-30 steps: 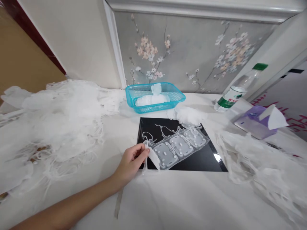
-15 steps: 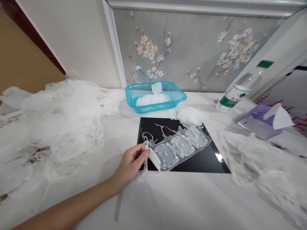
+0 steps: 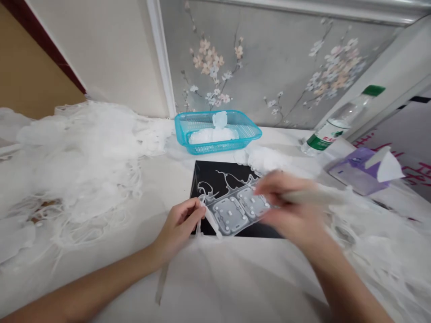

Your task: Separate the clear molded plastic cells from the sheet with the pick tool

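Note:
A translucent moulded sheet (image 3: 230, 214) with several rounded, studded panels and thin loose edge strands lies across a black flat board (image 3: 215, 172). My left hand (image 3: 183, 222) pinches the sheet's left end, where a whitish flap is bent up. Over the right part of the board is my right hand (image 3: 292, 208), smeared by motion and covering the far panels. Across that hand runs a pale, stick-like tool (image 3: 310, 196), gripped near the thumb; its kind and tip are too blurred to make out.
Behind the board stands a blue plastic basket (image 3: 218, 149) holding white pieces, with a pile of white pieces (image 3: 269, 159) beside it. Translucent scraps heap at left (image 3: 90, 143) and right (image 3: 380, 242). A water bottle (image 3: 326, 132) and a purple tissue pack (image 3: 358, 172) stand at right.
My right hand has come in from the right with a pale stick-like tool, over the sheet's right part. My left hand keeps its pinch; the view has shifted slightly.

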